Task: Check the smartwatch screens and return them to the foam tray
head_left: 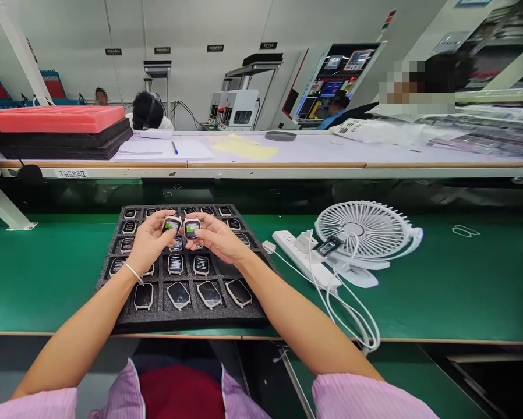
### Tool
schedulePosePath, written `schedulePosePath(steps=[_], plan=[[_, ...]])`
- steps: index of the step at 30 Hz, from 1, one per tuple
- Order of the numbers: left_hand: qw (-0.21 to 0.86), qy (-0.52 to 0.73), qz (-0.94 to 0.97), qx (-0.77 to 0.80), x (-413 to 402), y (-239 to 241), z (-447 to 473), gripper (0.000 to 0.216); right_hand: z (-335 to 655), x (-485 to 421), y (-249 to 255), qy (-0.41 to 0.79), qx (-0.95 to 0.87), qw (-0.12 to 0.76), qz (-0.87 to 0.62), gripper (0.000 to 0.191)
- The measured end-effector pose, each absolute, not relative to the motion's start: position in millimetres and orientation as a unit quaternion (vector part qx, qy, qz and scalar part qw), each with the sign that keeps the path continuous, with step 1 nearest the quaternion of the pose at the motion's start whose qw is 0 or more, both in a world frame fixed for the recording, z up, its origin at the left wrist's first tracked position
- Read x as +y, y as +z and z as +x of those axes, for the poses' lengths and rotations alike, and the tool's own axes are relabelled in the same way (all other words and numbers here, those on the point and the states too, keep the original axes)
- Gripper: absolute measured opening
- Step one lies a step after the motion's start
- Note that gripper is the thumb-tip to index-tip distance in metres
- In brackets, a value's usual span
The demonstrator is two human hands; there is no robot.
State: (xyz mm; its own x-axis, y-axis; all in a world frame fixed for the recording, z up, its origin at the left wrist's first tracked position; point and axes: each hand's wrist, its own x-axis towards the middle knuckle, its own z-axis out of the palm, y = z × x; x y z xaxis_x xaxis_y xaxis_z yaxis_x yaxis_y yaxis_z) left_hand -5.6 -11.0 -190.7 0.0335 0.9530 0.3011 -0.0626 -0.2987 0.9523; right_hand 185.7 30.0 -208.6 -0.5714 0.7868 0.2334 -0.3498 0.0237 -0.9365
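My left hand [150, 240] pinches a small watch body with a lit green screen [172, 224], held above a black foam tray [126, 314]. My right hand [215, 237] grips a second lit watch body [192, 227] right beside the first one. Both hands hover over the tray's middle rows. Several dark-screened watch bodies [178, 294] lie in the tray's pockets, one per pocket. A thin bracelet circles my left wrist.
The tray rests on a green mat [440, 291] at the bench's front edge. A white power strip [303, 259], a white desk fan [366, 230] and looping white cables [353, 317] lie to the right. Behind is a raised white shelf [314, 152] with stacked foam trays [56, 131]; other people sit beyond.
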Motion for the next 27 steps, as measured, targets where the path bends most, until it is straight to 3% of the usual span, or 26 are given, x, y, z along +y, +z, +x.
schedulePosePath(steps=[20, 27], plan=[[0.444, 0.559, 0.57, 0.407, -11.4, -195.9, -5.1, 0.042, 188.6, 28.3, -213.6, 0.67, -0.584, 0.415, -0.195, 0.04], [0.462, 0.56, 0.568, 0.388, -12.8, -195.7, -6.3, 0.049, 190.6, 28.3, -213.3, 0.671, -0.581, 0.417, -0.195, 0.041]])
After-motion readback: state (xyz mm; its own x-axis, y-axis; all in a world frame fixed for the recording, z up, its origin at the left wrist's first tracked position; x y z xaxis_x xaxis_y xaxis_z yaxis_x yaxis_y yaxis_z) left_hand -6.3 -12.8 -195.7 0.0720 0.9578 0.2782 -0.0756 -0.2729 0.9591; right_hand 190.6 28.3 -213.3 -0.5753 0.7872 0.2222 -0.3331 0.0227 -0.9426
